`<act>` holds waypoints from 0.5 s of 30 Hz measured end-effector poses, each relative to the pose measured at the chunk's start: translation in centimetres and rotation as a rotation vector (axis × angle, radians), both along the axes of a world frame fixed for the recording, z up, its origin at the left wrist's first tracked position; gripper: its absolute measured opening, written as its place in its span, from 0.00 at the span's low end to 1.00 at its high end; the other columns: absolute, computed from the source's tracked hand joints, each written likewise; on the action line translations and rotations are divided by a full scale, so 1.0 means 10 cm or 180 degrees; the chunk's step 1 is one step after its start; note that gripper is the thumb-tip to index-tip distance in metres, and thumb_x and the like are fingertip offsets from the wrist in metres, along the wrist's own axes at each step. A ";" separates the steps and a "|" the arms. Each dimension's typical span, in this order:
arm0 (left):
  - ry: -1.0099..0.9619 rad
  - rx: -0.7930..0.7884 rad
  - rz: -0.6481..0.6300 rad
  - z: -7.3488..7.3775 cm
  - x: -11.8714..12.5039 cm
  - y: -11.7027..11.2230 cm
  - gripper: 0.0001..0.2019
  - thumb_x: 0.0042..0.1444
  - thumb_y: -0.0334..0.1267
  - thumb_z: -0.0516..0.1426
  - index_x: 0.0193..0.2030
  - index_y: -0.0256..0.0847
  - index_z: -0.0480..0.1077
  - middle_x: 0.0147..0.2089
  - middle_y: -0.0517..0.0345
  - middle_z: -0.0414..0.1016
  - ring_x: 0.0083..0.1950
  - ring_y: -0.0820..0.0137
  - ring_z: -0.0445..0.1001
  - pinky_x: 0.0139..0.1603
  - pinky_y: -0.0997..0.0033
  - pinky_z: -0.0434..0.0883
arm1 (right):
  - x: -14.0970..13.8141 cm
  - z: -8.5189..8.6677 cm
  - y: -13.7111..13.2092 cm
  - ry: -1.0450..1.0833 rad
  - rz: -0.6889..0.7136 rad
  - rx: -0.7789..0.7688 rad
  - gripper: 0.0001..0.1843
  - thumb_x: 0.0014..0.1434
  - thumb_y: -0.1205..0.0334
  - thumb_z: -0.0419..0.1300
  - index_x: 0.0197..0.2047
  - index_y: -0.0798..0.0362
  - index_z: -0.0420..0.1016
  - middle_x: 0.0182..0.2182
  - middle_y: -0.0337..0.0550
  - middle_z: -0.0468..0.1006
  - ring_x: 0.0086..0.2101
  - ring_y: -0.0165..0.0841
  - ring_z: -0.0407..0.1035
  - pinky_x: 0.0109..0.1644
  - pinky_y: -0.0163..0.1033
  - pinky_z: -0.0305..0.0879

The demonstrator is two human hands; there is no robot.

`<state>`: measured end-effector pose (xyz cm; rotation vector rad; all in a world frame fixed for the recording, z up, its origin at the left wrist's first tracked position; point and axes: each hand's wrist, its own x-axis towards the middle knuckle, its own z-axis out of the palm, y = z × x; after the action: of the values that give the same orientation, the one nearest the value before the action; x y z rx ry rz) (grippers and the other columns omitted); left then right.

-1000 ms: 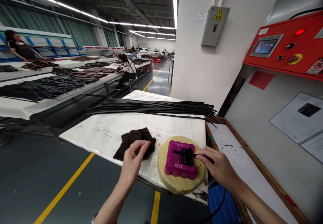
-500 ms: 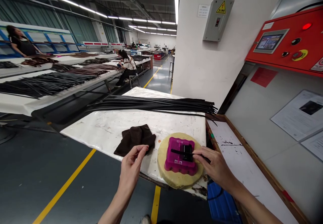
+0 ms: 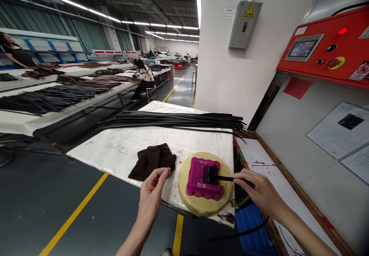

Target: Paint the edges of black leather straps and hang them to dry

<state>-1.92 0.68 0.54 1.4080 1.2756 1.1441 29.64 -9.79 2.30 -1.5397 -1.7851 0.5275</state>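
Note:
A thin black strip [image 3: 226, 178] is pinched in my right hand [image 3: 261, 190], its near end at the dark roller [image 3: 212, 175] on a magenta plastic block [image 3: 196, 177]. Past my fingers, what looks like the strip's tail curves down over the blue container. The block rests on a round, pale yellow pad [image 3: 184, 194] at the table corner. Left of the pad, my left hand [image 3: 152, 190] hovers with thumb and fingertips together, nothing visible between them. Just behind it lies a crumpled dark brown cloth [image 3: 154, 160].
A bundle of long black strips [image 3: 173, 120] lies across the far part of the white table [image 3: 115, 144]. A blue container [image 3: 253, 229] sits low at right, beneath a red control panel [image 3: 325, 44]. Two people are at long tables on the left.
My right hand has moved right, drawing the strip along; its end has gone from the block's left part to the roller. My left hand stays nearly in place, still pinched.

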 end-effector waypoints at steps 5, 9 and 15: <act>-0.0044 0.0043 0.0055 0.09 -0.02 -0.07 0.18 0.59 0.54 0.58 0.43 0.40 0.75 0.44 0.51 0.77 0.50 0.59 0.73 0.46 0.70 0.70 | 0.17 0.01 -0.12 0.0234 -0.0152 -0.0087 0.11 0.68 0.52 0.56 0.43 0.46 0.77 0.34 0.41 0.74 0.33 0.34 0.69 0.31 0.37 0.58; 0.0044 0.0476 -0.0026 0.22 0.20 -0.37 0.16 0.62 0.52 0.56 0.44 0.42 0.74 0.46 0.50 0.76 0.51 0.59 0.73 0.50 0.67 0.69 | 0.25 0.10 -0.29 0.0977 -0.0712 0.0016 0.12 0.62 0.50 0.63 0.41 0.48 0.81 0.35 0.43 0.76 0.36 0.36 0.70 0.35 0.36 0.64; 0.0448 -0.0166 -0.3183 -0.22 1.64 -0.86 0.30 0.52 0.57 0.62 0.57 0.42 0.73 0.42 0.48 0.76 0.36 0.62 0.72 0.45 0.63 0.70 | 0.19 0.05 -0.51 0.2798 -0.1589 0.0134 0.20 0.46 0.50 0.75 0.41 0.50 0.80 0.36 0.45 0.80 0.37 0.39 0.74 0.33 0.36 0.70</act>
<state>14.48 -7.89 -1.63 1.7777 0.5116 0.3244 31.51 -14.91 2.81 -1.3412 -0.7156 0.7474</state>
